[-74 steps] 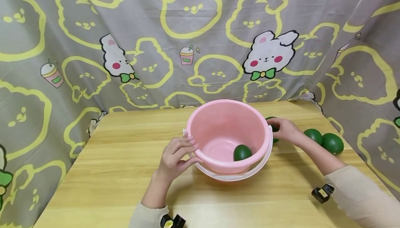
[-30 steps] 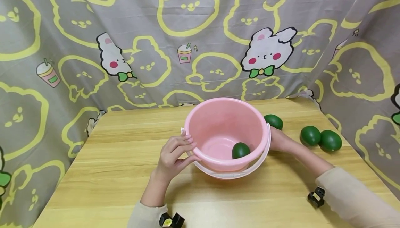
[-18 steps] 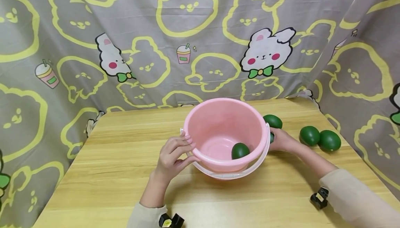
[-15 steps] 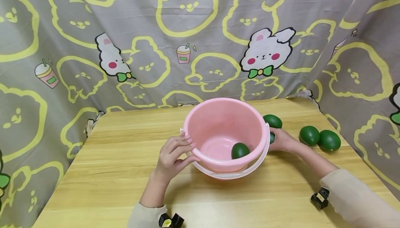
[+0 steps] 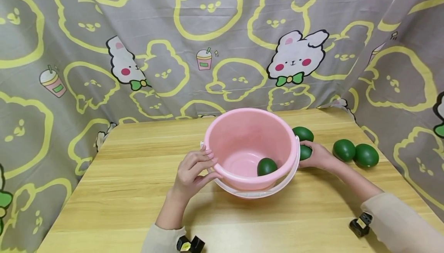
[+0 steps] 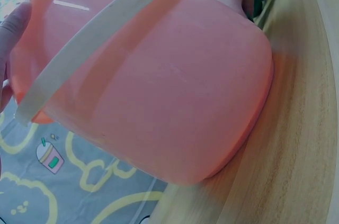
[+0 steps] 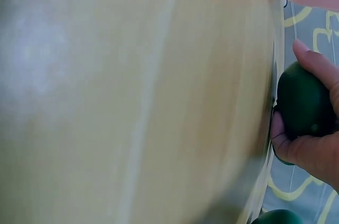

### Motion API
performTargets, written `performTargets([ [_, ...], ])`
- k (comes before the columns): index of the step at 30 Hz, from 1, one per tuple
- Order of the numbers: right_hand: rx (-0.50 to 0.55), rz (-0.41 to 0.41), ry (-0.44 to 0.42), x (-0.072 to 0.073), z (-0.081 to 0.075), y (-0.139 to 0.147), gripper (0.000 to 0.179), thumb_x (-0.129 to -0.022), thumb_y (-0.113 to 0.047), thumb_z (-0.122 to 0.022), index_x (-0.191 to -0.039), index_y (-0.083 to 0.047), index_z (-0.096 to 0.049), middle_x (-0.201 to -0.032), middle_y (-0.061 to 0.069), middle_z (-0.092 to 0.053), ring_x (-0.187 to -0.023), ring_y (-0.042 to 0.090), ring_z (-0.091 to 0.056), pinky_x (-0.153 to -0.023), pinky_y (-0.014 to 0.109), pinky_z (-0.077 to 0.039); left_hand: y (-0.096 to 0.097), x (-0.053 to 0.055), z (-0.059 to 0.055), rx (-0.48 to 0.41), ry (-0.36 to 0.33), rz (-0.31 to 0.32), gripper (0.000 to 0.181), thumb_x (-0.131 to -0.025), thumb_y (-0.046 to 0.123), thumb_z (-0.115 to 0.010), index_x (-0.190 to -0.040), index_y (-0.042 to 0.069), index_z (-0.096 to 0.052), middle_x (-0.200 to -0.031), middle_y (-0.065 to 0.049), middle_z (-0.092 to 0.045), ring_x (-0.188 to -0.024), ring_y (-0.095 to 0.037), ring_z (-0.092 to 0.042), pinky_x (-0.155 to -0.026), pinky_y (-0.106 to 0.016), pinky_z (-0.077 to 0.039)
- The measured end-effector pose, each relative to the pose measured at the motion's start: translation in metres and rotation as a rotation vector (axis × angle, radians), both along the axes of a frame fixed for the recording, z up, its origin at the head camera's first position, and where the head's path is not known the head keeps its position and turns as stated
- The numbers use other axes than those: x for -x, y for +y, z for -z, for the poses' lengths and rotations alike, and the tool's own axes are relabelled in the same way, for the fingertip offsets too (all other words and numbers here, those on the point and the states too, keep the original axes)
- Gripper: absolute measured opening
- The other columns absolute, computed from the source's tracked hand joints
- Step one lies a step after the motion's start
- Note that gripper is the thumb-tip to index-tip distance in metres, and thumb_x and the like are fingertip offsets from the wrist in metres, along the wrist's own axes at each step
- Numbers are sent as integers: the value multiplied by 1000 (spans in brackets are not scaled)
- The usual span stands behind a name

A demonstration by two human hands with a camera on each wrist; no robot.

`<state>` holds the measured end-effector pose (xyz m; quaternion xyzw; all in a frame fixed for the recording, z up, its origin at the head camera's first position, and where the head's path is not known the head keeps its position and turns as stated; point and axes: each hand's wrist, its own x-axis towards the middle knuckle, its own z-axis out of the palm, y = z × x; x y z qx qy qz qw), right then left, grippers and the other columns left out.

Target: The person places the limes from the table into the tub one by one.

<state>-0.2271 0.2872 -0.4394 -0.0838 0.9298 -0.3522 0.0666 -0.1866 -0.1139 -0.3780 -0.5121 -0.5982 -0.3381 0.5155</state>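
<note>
A pink bucket [image 5: 250, 129] with a pale handle stands on the table, and one dark green, smooth oval fruit, avocado-like [image 5: 266, 167], lies inside it. My left hand [image 5: 194, 172] grips the bucket's rim at the near left; the left wrist view shows the bucket's outer wall [image 6: 169, 81] and my left fingers [image 6: 13, 25] at the rim. Just right of the bucket, my right hand [image 5: 318, 157] holds another green avocado-like fruit [image 7: 304, 99] between thumb and fingers. In the head view that held fruit [image 5: 305, 152] is partly hidden by the bucket's handle.
Behind the held fruit lies another green fruit [image 5: 303, 134], close to the bucket. Two more, a rounder fruit [image 5: 344, 150] and its neighbour [image 5: 366, 155], touch each other farther right. A patterned curtain [image 5: 222, 33] hangs behind the wooden table [image 5: 138, 191].
My right hand dipped low beside the bucket, mostly hidden, then came slightly right and up; more of the fruit it holds now shows. My left hand has stayed on the rim.
</note>
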Motion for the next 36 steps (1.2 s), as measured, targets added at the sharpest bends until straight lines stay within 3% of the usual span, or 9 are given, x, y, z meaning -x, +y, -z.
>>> performTargets([
  [11,89,1,-25,-10,-8,8,79,-68,-29,-86,-133,-1,-49,-115,26,-59,-96,29,-58,-76,29,-52,0,0,0,4,-3,1,35,-82,28,-72,-84,-7,-71,-81,-16,-64,-80,-33,-64,-86,-34,-59],
  [26,144,51,-62,-20,-28,20,76,-73,-26,-82,-136,-6,-47,-113,23,-59,-85,20,-58,-68,27,-53,-1,0,-1,4,1,-2,35,-83,28,-72,-84,-7,-70,-81,-16,-64,-80,-34,-64,-86,-35,-59],
  [36,159,57,-59,-36,-30,25,73,-77,-25,-80,-137,-4,-45,-120,25,-55,-89,22,-58,-69,29,-54,-2,-1,0,14,-18,-3,35,-83,27,-71,-86,-7,-70,-83,-16,-64,-82,-33,-64,-87,-36,-58],
])
